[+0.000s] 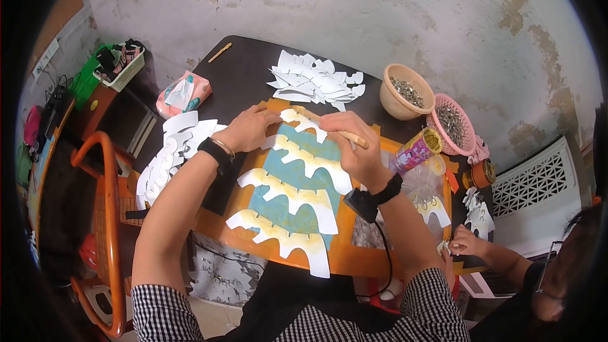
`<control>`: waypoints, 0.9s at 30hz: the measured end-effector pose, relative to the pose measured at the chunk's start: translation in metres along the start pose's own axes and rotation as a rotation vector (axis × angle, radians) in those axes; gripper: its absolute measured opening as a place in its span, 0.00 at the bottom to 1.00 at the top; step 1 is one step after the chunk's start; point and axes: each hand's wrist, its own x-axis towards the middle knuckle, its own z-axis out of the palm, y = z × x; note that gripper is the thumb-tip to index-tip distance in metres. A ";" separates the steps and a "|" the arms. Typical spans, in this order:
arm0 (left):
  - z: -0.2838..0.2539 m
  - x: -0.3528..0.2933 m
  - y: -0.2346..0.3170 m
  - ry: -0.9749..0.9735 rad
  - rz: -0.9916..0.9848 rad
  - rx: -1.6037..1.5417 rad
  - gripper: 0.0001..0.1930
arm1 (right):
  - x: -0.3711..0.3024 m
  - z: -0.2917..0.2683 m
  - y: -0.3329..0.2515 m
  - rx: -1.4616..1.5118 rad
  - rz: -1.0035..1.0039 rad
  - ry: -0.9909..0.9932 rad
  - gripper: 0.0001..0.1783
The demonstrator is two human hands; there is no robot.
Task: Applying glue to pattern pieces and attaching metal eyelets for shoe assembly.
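Note:
My right hand [360,155] is closed around a wooden-handled brush [354,139], whose far end rests over the topmost white cut-out piece [305,121]. At that piece's left end lie the fingertips of my left hand [248,128], fingers stretched out and the thumb apart. Nearer to me, three more scalloped white pieces lie in staggered rows: one [310,161] just below, another [291,195] and the nearest [285,239]. Yellowish smears run along their upper edges. Beneath them is a blue-green smeared sheet [278,210] on an orange-brown board [225,225].
White cut-outs are heaped at the back [313,79] and left [171,164]. A tissue pack [182,95], a peach basket [386,98] and a pink basket [470,145] of metal bits, and a purple can [418,152] stand around. At right, a co-worker's hand [465,242] handles small pieces.

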 end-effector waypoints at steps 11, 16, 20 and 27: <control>0.000 -0.002 0.000 -0.024 -0.021 0.065 0.22 | 0.000 -0.007 -0.001 0.055 0.131 0.008 0.07; -0.001 0.006 0.007 -0.062 -0.021 0.104 0.24 | 0.004 -0.019 -0.014 -0.025 0.081 0.071 0.08; -0.005 0.004 0.010 -0.061 -0.030 0.107 0.23 | 0.007 -0.060 -0.042 -0.131 0.016 0.234 0.06; 0.001 0.006 -0.002 0.029 0.047 0.154 0.19 | -0.015 -0.189 -0.097 -0.526 0.157 0.642 0.03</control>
